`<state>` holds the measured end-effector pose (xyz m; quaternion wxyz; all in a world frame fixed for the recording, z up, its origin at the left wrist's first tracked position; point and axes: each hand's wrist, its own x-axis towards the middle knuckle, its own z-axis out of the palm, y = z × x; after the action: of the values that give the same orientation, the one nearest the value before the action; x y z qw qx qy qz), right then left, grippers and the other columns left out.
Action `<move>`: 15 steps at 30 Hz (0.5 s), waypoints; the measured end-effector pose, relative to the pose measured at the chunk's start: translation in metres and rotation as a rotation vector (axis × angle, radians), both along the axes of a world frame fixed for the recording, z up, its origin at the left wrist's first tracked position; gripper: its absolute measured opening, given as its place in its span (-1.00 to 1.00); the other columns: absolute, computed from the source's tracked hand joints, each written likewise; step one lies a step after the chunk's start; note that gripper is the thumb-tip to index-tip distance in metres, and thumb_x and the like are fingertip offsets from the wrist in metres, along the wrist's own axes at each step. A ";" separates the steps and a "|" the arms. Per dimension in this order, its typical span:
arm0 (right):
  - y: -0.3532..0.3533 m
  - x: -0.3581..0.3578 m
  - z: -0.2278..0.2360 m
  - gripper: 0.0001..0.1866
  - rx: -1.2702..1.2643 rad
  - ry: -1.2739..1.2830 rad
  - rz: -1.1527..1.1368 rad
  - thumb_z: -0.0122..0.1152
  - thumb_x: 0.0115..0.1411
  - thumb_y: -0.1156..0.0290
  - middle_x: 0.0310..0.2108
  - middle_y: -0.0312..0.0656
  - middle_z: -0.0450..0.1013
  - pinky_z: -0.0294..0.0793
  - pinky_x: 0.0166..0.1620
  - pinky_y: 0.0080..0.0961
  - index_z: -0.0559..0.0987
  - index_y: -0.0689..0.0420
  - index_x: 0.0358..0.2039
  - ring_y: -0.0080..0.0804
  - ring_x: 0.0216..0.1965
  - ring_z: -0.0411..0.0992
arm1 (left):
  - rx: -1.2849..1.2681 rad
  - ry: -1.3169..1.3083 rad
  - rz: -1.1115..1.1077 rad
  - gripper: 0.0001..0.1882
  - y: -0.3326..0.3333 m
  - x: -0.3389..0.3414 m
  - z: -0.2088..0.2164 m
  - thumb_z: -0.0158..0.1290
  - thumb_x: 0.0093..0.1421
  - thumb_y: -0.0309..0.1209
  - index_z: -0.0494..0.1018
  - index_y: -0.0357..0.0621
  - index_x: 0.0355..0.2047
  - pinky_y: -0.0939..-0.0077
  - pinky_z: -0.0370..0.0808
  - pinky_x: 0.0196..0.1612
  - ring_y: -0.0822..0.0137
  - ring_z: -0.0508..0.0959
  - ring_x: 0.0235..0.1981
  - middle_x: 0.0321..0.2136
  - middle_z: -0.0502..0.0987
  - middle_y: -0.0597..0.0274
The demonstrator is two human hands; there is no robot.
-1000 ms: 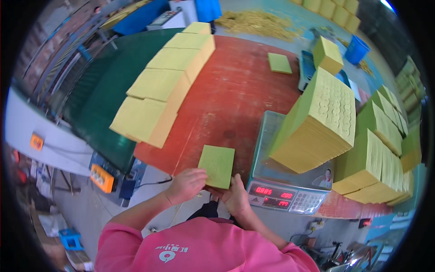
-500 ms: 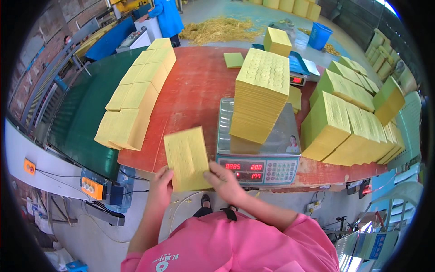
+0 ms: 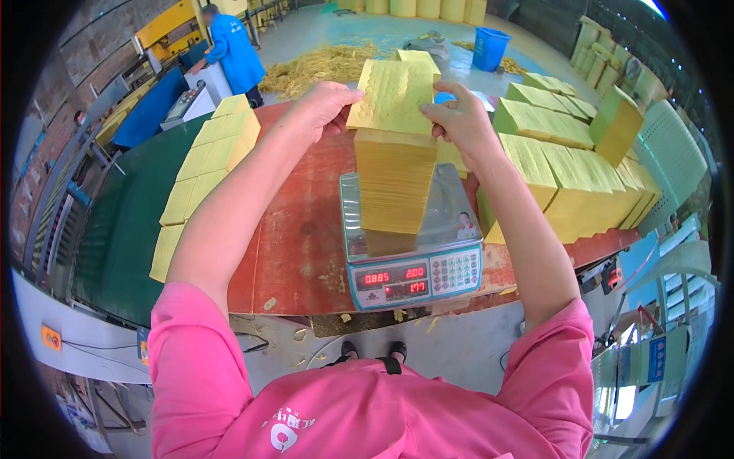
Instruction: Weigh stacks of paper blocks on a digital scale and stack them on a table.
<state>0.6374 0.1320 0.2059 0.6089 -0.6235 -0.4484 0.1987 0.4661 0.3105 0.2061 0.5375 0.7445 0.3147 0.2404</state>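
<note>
A red table (image 3: 294, 229) carries a scale (image 3: 413, 264) with a tall yellow paper stack (image 3: 394, 180) standing on it. The left hand (image 3: 325, 107) and right hand (image 3: 459, 118) pinch the top sheets (image 3: 391, 96) at opposite edges, fingers closed on them

Bright even daylight, soft shadows, sharp centre, strong fisheye edge bending
</note>
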 end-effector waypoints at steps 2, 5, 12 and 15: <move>0.005 0.010 -0.011 -0.44 -0.041 -0.024 -0.027 0.30 0.06 0.51 -0.48 -0.18 0.47 0.40 -0.45 -0.59 0.39 0.42 0.08 -0.51 -0.52 0.44 | -0.024 0.036 -0.022 -0.71 0.000 0.006 -0.006 0.09 0.21 -0.13 0.45 0.00 -0.54 0.58 0.26 -0.61 0.53 0.39 -0.67 -0.64 0.46 0.40; 0.007 0.016 -0.020 -0.44 -0.092 -0.073 -0.056 0.31 0.04 0.48 -0.47 -0.20 0.48 0.41 -0.42 -0.59 0.42 0.41 0.06 -0.53 -0.51 0.45 | 0.046 0.108 -0.027 -0.69 -0.006 0.006 -0.009 0.06 0.23 -0.11 0.44 0.00 -0.55 0.58 0.27 -0.60 0.51 0.41 -0.66 -0.64 0.46 0.39; 0.008 0.015 -0.030 -0.48 -0.106 -0.223 -0.128 0.30 0.05 0.38 -0.47 -0.21 0.51 0.46 -0.28 -0.50 0.48 0.28 0.04 -0.47 -0.43 0.49 | 0.165 0.112 -0.072 -0.65 -0.004 0.005 -0.017 0.03 0.27 -0.17 0.42 -0.08 -0.59 0.55 0.29 -0.64 0.47 0.41 -0.71 -0.71 0.42 0.34; 0.004 0.017 -0.032 -0.52 -0.108 -0.284 -0.159 0.28 0.06 0.36 -0.46 -0.20 0.53 0.48 -0.22 -0.48 0.51 0.25 0.01 -0.44 -0.38 0.51 | 0.244 0.086 -0.079 -0.64 -0.004 0.008 -0.021 0.04 0.27 -0.19 0.40 -0.12 -0.61 0.55 0.28 -0.67 0.47 0.39 -0.73 -0.72 0.40 0.33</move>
<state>0.6541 0.1361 0.1736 0.5189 -0.7107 -0.4677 0.0837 0.4741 0.3065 0.1854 0.4380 0.8258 0.2764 0.2233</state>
